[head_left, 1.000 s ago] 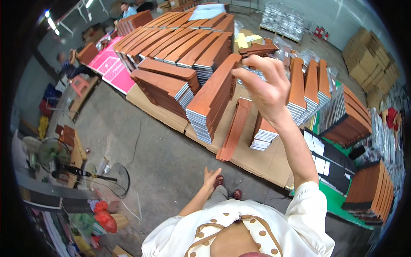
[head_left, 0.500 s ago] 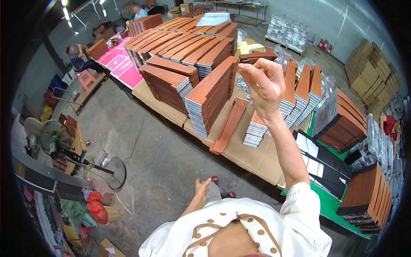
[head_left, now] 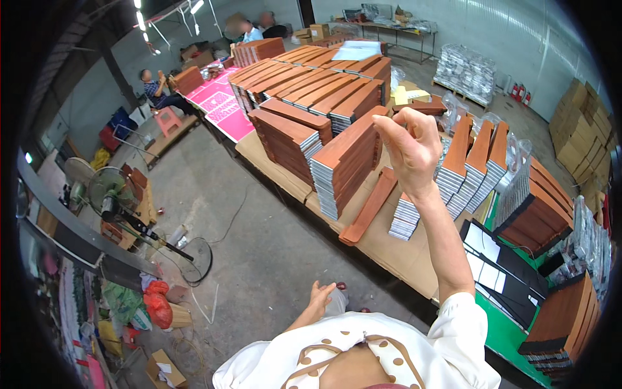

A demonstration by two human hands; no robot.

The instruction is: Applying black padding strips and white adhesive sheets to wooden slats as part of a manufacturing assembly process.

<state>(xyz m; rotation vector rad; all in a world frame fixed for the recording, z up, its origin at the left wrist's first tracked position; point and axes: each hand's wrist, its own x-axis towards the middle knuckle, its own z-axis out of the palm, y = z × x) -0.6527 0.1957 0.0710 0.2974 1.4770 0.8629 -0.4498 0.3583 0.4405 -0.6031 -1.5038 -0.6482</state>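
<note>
My right hand [head_left: 413, 148] is raised in the air in front of me, fingers loosely curled, holding nothing I can see. It hovers above tall stacks of orange-brown covered booklets [head_left: 346, 162] on a long cardboard-covered table [head_left: 395, 249]. My left hand [head_left: 319, 297] hangs low by my side over the concrete floor, fingers apart and empty. A single orange-brown cover [head_left: 370, 206] lies flat on the table below my right hand, next to a short stack [head_left: 407, 218].
More stacks [head_left: 483, 162] fill the table to the right; black folders [head_left: 495, 262] lie on a green surface. A standing fan [head_left: 113, 194] is at left. People sit at the far left [head_left: 155, 87]. Cardboard boxes [head_left: 580, 129] stand at right.
The view has swung a little to the right. My right hand stays raised, its fingers curled slightly more. My left hand stays low at my side.
</note>
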